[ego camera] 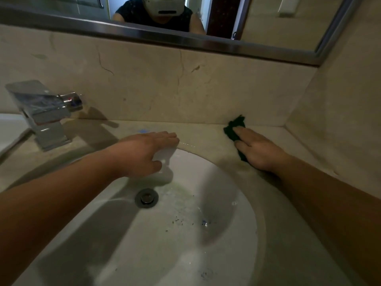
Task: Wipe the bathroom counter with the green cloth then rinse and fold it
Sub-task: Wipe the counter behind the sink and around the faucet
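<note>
The green cloth [235, 129] lies bunched on the beige stone counter [198, 131], close to the back wall at the right of the basin. My right hand [257, 149] presses flat on the cloth with straight fingers, covering its near part. At the far rim of the white sink [226, 178], my left hand [148, 153] rests with fingers straight and thumb down inside the bowl, holding nothing.
A chrome faucet [43, 112] stands at the left on the counter. The drain [146, 198] sits mid-basin, with dark specks and water drops around it. A stone backsplash [165, 87] and a right side wall [338, 112] bound the counter; a mirror [185, 21] hangs above.
</note>
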`<state>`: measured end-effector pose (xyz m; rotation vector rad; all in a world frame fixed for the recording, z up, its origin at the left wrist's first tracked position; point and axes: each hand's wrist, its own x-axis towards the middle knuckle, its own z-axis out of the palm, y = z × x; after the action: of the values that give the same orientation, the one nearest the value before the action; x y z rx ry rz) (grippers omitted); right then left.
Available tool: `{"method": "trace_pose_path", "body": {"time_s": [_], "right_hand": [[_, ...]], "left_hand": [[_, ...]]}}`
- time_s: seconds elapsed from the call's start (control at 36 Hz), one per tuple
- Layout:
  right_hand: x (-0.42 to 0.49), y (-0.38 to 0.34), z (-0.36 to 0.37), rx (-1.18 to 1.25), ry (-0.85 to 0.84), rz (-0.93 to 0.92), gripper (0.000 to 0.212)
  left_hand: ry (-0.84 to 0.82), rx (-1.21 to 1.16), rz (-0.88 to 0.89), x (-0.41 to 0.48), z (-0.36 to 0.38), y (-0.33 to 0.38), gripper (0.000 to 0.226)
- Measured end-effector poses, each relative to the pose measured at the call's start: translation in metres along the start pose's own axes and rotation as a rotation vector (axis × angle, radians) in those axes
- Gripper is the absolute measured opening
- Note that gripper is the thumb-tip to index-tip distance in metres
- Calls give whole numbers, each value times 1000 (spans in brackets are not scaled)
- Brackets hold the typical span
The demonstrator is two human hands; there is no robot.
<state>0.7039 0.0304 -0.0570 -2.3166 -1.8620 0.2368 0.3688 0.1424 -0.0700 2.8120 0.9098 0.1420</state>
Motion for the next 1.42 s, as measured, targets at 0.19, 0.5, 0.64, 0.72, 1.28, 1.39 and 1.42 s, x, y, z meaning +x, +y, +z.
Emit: {"method": "trace_pose_path", "body": {"time_s": [0.19, 0.5, 0.64, 0.72, 1.28, 1.39, 1.42], "right_hand": [[-1, -76, 26, 15, 71, -249, 52], [-83, 1, -54, 75, 246, 8, 36], [-110, 54, -45, 16, 5, 243, 52], [-112, 59, -24, 8, -1, 213, 58], [-47, -34, -37, 124, 280, -74, 34], [-29, 6, -13, -10, 115, 83, 52], [-25, 9, -3, 11, 85, 111, 53]], "left_hand": [[-16, -60, -35, 0, 0, 3, 83], [-4, -52, -90, -5, 0, 19, 88], [-23, -16, -108, -9, -1, 31, 91], [-28, -16, -112, -8, -3, 34, 91], [97, 175, -161, -82, -29, -23, 78], [80, 205, -189, -102, -24, -58, 85], [83, 198, -171, -105, -21, -65, 84]]}}
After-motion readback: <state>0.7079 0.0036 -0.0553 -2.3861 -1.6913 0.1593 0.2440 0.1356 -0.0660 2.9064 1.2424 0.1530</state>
